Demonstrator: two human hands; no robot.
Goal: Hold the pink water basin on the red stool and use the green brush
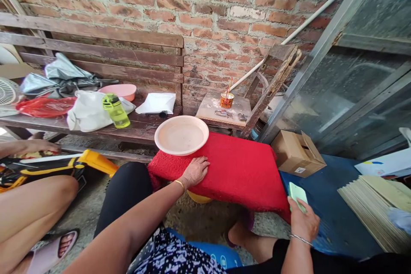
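My left hand [196,171] rests on the red cloth [240,162] that covers a low table, fingers stretched out and holding nothing. Just beyond its fingertips stands a shallow pale pink basin [181,153] at the table's far left corner. Over the table's right end, my right hand [305,219] is wrapped round a light green phone [298,195]. Part of the phone is hidden by the fingers.
Left is a wooden bench [141,135] bearing a green bottle [117,113], bags and a pink tub [120,90]. Ahead, a wooden chair [205,109] holds a tin [226,100]. A cardboard box [298,152] and stacked sheets [362,214] lie right. Another person's knee [61,188] is left.
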